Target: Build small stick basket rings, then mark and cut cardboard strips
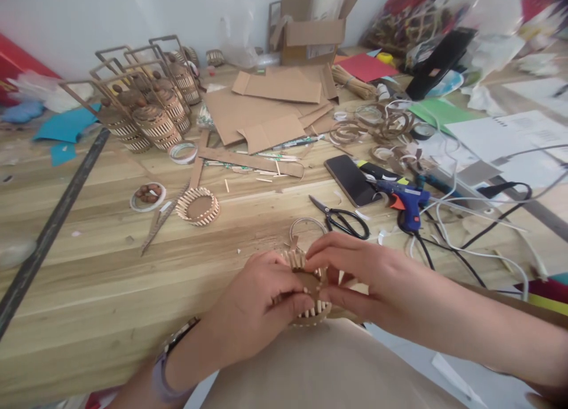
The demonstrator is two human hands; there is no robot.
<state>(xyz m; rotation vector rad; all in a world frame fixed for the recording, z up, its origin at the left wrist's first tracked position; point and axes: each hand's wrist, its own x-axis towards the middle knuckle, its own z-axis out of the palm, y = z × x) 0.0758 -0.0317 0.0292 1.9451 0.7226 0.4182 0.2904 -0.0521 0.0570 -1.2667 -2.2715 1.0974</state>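
Note:
At the near edge of the table, a small round basket [314,286] of cardboard and short wooden sticks is held between my two hands. My left hand [270,290] grips its left side, the thumb lying over the near rim. On its right side, my right hand [355,273] has thumb and fingers curled against the wall; whether a loose piece sits between those fingertips is hidden. Just beyond the basket lies a thin ring [308,221]. Black-handled scissors [341,218] rest past my right hand. A finished-looking stick basket [198,206] stands further left.
Several lidded stick baskets with tall handles [155,122] stand at back left. A phone [352,180] and a blue glue gun [408,202] with cables lie to the right. Cardboard sheets [266,104] and loose sticks cover the middle. A bowl of brown beads [148,196] sits left.

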